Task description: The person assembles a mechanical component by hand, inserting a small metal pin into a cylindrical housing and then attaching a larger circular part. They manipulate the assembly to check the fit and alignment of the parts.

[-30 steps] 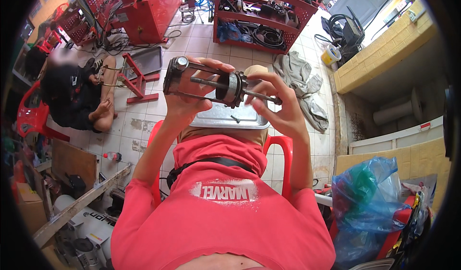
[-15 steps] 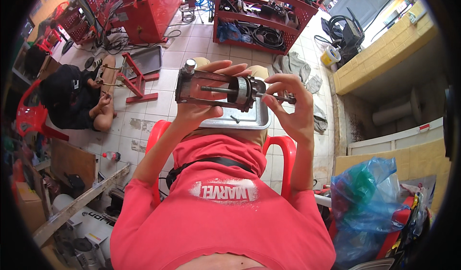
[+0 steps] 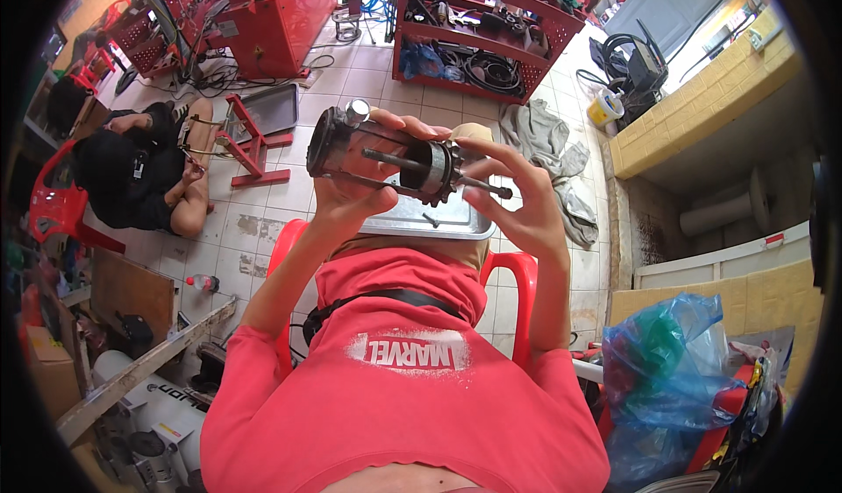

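Dark metal assembly (image 3: 428, 170) is held tilted in the air: the left hand (image 3: 353, 198) grips its open frame (image 3: 324, 146), the right hand (image 3: 519, 196) grasps around its toothed end (image 3: 453, 172). Below, a silver tray (image 3: 469, 222) bears one small bolt (image 3: 431, 220). Farther out, a co-worker (image 3: 127, 182) in black sits beside a red stand (image 3: 246, 149).

I have a metal tray (image 3: 469, 219) resting on the wearer's lap (image 3: 469, 246), a small bolt (image 3: 431, 220) lying on it. On the tiled floor (image 3: 364, 83), I see grey cloth (image 3: 537, 135) right of the tray, a red stand (image 3: 249, 146) left of it, a red shelf cart (image 3: 517, 44) beyond it.
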Available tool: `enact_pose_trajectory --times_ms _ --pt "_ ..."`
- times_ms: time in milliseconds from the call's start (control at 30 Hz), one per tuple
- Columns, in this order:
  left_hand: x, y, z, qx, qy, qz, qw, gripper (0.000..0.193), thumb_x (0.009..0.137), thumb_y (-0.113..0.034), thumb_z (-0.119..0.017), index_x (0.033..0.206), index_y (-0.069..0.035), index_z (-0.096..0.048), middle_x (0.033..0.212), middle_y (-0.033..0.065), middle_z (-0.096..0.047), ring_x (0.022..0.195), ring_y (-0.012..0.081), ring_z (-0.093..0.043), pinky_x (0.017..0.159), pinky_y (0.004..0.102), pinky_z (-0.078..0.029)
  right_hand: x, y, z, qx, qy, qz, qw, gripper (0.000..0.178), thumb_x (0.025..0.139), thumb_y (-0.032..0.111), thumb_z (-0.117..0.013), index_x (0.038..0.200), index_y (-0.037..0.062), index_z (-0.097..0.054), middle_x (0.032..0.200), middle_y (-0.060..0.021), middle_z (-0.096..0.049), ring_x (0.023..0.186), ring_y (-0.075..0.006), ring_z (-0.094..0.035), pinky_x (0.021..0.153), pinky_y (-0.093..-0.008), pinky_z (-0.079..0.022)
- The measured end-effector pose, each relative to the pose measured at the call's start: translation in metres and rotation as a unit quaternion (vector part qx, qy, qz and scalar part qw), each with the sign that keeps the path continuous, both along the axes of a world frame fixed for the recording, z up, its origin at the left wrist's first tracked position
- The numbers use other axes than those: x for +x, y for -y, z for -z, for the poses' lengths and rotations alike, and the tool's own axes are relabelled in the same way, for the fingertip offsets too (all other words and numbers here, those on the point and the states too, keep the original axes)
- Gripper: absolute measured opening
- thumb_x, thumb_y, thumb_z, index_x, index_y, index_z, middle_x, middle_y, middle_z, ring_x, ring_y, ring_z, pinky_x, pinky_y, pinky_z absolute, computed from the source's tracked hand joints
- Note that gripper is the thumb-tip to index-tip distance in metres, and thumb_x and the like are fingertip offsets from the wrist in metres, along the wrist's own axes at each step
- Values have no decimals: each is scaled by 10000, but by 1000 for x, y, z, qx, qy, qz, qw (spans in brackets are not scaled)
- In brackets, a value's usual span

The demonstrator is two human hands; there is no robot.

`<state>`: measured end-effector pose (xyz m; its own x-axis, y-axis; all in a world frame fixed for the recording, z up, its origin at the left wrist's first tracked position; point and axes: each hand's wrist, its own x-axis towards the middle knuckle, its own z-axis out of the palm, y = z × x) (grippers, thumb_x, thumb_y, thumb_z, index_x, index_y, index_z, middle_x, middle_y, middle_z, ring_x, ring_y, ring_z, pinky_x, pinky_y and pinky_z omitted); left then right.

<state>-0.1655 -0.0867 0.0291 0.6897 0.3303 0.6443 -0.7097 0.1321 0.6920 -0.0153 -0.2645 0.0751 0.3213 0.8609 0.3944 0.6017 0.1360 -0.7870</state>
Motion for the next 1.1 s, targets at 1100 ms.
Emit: enact_pose_trajectory --times_ms 1100 --pt "0 -1 0 -20 20 -16 999 724 850 -321 -839 1364 -61 -399 1315 162 -547 1328 398 -525 1142 532 -407 3 -8 26 45 -180 -31 982 484 895 39 -752 1326 67 -535 904 -4 -666 808 -58 -602 664 -212 -443"
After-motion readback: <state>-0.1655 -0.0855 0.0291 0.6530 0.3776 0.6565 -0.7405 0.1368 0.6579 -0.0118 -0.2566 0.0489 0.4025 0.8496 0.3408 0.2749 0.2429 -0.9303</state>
